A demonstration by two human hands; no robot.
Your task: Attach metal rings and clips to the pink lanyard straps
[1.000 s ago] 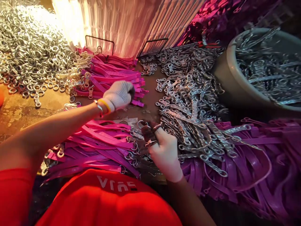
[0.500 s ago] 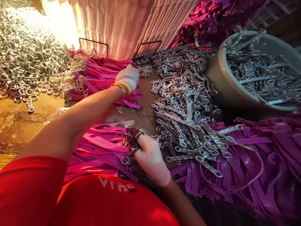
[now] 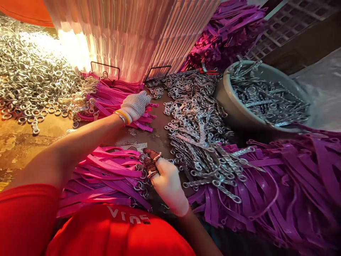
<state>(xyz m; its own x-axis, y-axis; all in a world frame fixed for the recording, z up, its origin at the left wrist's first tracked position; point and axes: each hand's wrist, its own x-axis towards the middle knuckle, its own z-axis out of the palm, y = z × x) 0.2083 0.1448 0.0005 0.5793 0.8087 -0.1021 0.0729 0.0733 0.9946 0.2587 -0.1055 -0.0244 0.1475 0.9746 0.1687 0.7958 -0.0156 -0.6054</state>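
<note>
My left hand [image 3: 135, 106], in a white dotted glove with a yellow cuff, is curled closed over the free ends of a bundle of pink straps [image 3: 112, 94]. Its fingertips are turned away, so what they hold is hidden. Closer to my body, my right hand [image 3: 166, 183] wears a white glove with dark wraps on the fingers. Its fingers are bent closed beside metal rings [image 3: 141, 185] at the ends of a second bundle of pink straps [image 3: 106, 174]. Whatever lies in that grip cannot be made out. Short metal chain pieces [image 3: 202, 142] are heaped right of both hands.
Loose metal rings [image 3: 39, 81] are piled at the left. A grey bucket [image 3: 226, 96] of chain pieces stands at the right, above purple straps [image 3: 298, 185]. Ribbed clear panels [image 3: 119, 35] rise behind, with thin black wire loops [image 3: 105, 65] at their base.
The camera view has shifted, showing more at the top and right. Both hands remain closed at nearly the same places by the strap bundles.
</note>
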